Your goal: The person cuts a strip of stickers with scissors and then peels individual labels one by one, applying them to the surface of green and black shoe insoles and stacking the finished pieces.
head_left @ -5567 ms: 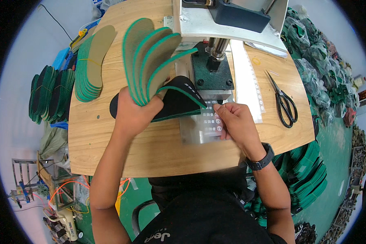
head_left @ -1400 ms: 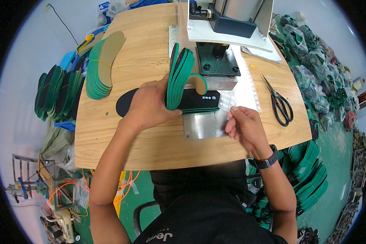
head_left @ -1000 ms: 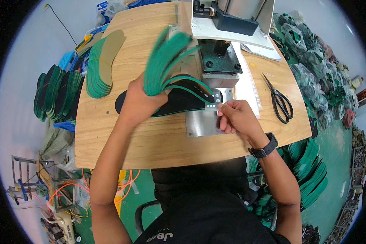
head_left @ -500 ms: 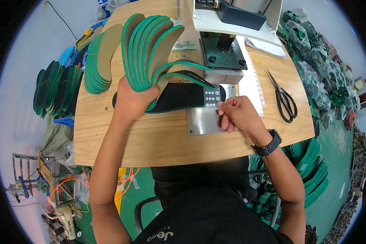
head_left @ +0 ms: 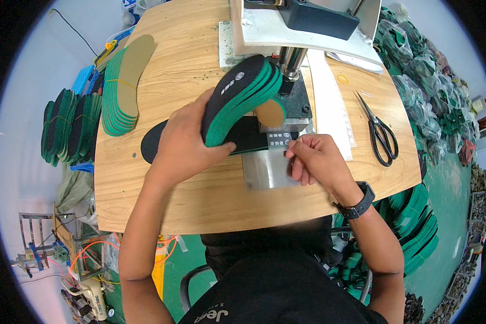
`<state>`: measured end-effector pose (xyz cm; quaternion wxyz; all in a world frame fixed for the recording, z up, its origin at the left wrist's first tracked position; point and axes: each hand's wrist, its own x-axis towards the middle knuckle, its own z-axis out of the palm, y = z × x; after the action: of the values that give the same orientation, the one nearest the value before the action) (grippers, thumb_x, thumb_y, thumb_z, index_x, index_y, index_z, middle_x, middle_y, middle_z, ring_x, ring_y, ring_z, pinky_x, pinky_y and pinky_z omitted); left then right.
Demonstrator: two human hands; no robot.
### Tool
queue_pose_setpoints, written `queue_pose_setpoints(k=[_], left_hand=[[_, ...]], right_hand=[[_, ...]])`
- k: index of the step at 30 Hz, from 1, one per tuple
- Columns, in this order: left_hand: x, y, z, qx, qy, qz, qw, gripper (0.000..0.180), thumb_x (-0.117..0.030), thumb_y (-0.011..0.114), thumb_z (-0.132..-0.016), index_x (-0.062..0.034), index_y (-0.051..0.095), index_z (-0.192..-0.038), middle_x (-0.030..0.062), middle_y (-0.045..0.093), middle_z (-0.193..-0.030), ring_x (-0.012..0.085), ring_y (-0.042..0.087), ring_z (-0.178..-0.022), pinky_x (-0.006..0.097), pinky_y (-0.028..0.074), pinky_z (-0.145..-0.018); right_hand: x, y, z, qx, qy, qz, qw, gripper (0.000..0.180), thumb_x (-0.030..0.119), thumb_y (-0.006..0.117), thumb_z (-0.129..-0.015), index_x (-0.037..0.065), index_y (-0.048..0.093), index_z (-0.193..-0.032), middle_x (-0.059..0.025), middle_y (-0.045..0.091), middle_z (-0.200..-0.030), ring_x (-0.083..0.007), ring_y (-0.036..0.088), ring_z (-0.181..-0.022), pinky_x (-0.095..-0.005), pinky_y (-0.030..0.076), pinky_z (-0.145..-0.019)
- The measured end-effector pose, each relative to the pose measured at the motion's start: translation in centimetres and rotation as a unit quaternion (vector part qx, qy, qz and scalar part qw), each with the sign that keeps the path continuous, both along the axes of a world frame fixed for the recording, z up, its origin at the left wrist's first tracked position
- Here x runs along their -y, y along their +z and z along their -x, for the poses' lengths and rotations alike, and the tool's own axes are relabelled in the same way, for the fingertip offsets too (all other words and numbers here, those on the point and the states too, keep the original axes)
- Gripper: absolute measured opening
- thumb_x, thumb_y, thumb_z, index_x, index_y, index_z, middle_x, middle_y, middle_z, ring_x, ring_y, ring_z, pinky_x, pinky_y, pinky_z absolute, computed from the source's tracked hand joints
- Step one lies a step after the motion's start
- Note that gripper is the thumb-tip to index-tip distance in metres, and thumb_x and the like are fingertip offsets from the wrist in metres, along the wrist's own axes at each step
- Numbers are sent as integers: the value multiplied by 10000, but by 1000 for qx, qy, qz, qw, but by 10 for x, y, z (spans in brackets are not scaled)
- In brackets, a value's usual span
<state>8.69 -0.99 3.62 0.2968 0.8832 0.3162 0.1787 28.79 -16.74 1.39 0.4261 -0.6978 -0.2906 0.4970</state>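
Observation:
My left hand [head_left: 181,143] grips a curved stack of insoles [head_left: 235,102], black on top with green foam edges. The stack is tilted over a single black insole [head_left: 155,143] lying on the table. A tan insole underside [head_left: 271,113] shows at the stack's far end, beside the press head [head_left: 299,100]. With thumb and fingers closed, my right hand [head_left: 316,156] pinches the edge of a dark label strip [head_left: 278,140] with white print, at the flat insole's right end. Below it lies a shiny metal plate [head_left: 264,170]. The press head partly hides that insole end.
Black scissors [head_left: 382,135] and a long white sheet [head_left: 329,108] lie on the right of the wooden table [head_left: 200,210]. A banded insole bundle [head_left: 121,86] is at the left. More insole bundles [head_left: 73,127] stand beyond the left edge. Bagged green pieces [head_left: 424,81] are piled at the right.
My left hand has turned the fanned stack from tan undersides to black tops and brought it right. The press head has come down. My right hand stays at the label strip.

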Motion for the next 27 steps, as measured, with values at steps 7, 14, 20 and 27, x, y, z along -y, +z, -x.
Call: queue_pose_setpoints(k=[7, 14, 20, 27], left_hand=[[5, 3, -12, -91, -33, -82, 992, 1051, -257, 800, -568, -6, 260, -1435, 220, 600, -1096, 373, 528, -1080, 398, 383, -974], [2, 3, -7, -87, -23, -86, 992, 832, -243, 760, -608, -79, 415, -1347, 181, 642, -871, 370, 595, -868, 442, 473, -815], [-1, 8, 2, 24, 24, 23, 999, 618, -150, 680, -641, -47, 516, -1227, 179, 641, -806, 321, 625, -742, 374, 497, -715], [-4, 0, 14, 209, 49, 57, 975, 339, -21, 655, -668, -7, 592, -1001, 102, 644, -774, 151, 584, -678, 290, 488, -687]], right_hand=[[3, 0, -1, 3, -12, -19, 1000, 229, 191, 518, -926, 41, 595, -771, -55, 605, -547, -94, 506, -383, -194, 364, -363], [16, -8, -3, -64, -123, -79, 987, 230, 198, 510, -948, 34, 588, -806, -74, 619, -573, -96, 516, -396, -191, 379, -361], [15, -8, -8, -73, -100, -77, 989, 218, 186, 518, -936, 7, 589, -834, -76, 614, -581, -103, 530, -428, -215, 386, -376], [1, -4, 6, 42, -10, -43, 998, 258, 202, 538, -939, 47, 602, -744, -53, 602, -540, -79, 487, -385, -196, 348, -372]])
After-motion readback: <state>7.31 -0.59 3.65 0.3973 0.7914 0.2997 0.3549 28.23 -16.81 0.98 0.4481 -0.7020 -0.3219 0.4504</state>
